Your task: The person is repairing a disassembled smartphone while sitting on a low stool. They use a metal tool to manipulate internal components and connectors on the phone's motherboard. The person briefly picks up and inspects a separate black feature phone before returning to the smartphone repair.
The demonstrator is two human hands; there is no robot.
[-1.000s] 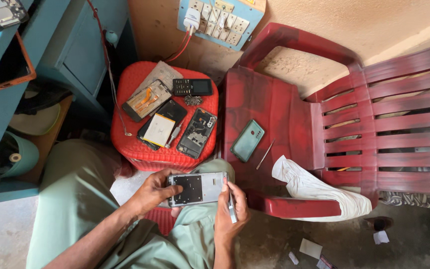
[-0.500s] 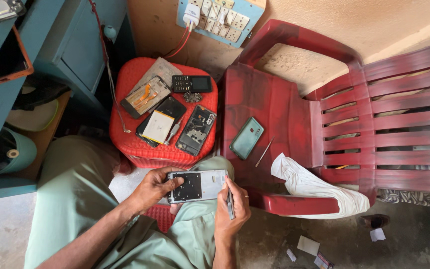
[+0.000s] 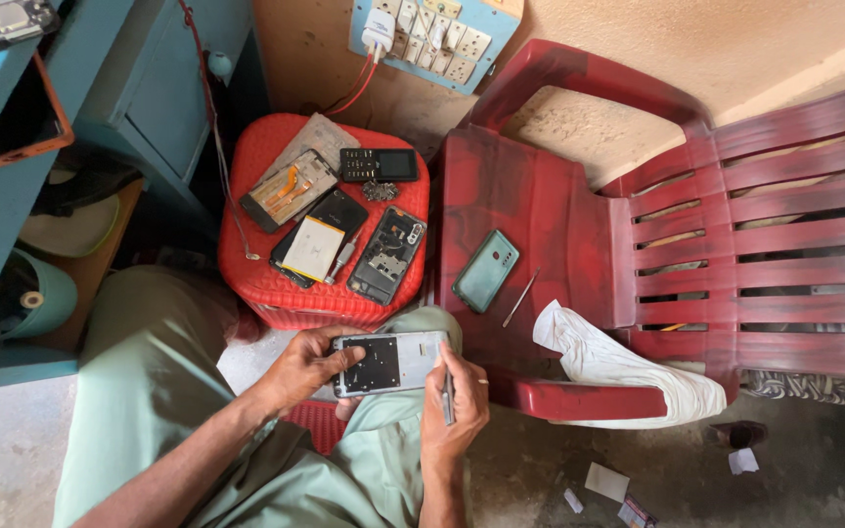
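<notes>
— How far along does the phone work look from here?

— In the head view, partway, I'd judge. The opened phone (image 3: 390,363) has its back off and its dark inner board bare, so the opening is done; whatever is being done inside isn't finished, and nothing is closed up again.

— Where is it?

— Over the person's lap, just in front of the near edge of the red stool (image 3: 323,298), level and lengthwise.

— And the hands?

— The left hand (image 3: 307,367) is curled around the phone's left end, thumb lying on top, fingers under it. The right hand (image 3: 455,406) is closed on a thin metal tool (image 3: 447,399), held like a pen, its upper end at the phone's right end.

— Anything else lying about?

— On the stool, 4 or so stripped handsets, 1 keypad phone (image 3: 378,164) at the far edge. On the red chair (image 3: 579,205) seat, a teal phone (image 3: 486,271) beside a slim pick (image 3: 520,297), and a white cloth (image 3: 628,370) over its near edge.
</notes>
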